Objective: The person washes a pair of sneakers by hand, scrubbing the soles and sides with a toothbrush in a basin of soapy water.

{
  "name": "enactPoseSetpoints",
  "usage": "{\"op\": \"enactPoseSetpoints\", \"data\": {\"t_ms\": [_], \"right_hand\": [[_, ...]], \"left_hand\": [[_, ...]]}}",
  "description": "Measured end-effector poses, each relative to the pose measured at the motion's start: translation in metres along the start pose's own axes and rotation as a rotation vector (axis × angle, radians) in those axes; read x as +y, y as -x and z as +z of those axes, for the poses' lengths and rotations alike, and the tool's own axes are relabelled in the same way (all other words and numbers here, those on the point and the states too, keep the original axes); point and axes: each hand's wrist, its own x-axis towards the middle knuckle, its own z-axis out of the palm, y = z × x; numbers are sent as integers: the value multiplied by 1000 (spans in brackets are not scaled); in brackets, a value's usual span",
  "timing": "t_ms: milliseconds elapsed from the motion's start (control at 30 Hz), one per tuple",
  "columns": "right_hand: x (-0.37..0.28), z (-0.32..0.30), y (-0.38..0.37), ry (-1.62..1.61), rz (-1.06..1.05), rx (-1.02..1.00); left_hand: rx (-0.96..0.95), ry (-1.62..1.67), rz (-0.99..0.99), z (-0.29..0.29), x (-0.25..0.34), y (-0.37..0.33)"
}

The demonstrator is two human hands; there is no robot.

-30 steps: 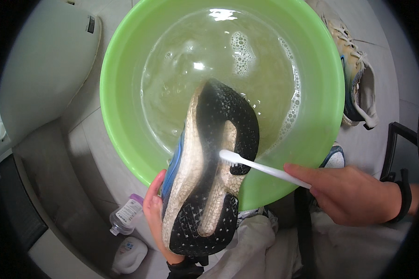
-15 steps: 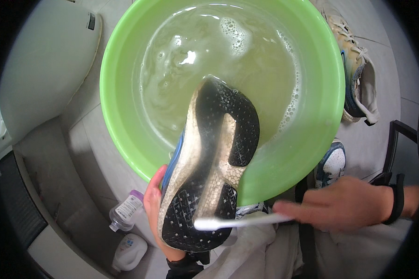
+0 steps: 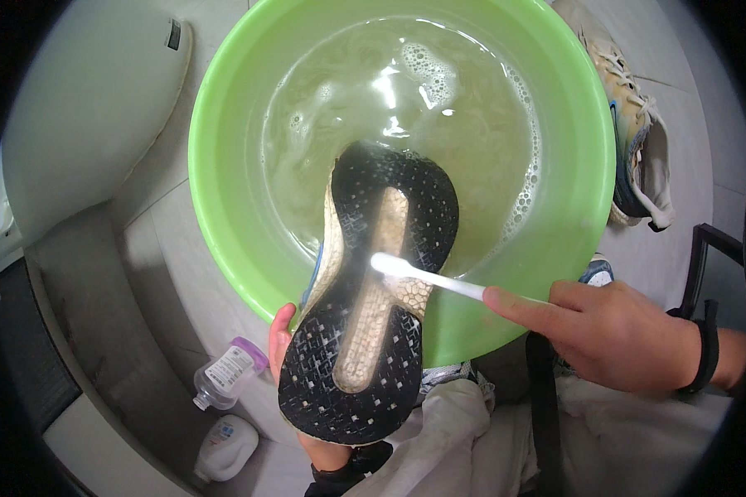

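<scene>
Over the basin's near rim (image 3: 481,344), the sole-up shoe (image 3: 356,306) points lengthwise away from you; your left hand (image 3: 281,330) clamps it from below, while your right hand (image 3: 626,335), rightward, has fingers gripping the toothbrush (image 3: 443,283).

I count two hands, the left hand (image 3: 281,333) and the right hand (image 3: 613,335). There are four shoes: one held shoe (image 3: 373,331), one beige shoe (image 3: 638,124) on the floor (image 3: 170,240) beside the basin's right edge, and two more that show only in part, one blue and white shoe (image 3: 598,270) at its near right edge and one patterned shoe (image 3: 448,376) at its near edge. The toothbrush (image 3: 443,283) is one, the green basin (image 3: 224,224) also one. Bottles are two, one clear bottle (image 3: 228,374) and one white bottle (image 3: 226,447), beyond the basin's near left edge.
</scene>
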Motion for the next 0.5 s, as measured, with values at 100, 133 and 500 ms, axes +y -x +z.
{"op": "enactPoseSetpoints", "data": {"t_ms": [100,133,500], "right_hand": [[2,1,0,-34,-95,-35],[0,1,-1,-24,-275,-84],[2,5,0,-20,-319,-68]], "left_hand": [[-13,5,-17,2,-7,-6],[-12,5,-16,2,-6,-6],[-4,7,-5,-4,-5,-5]]}}
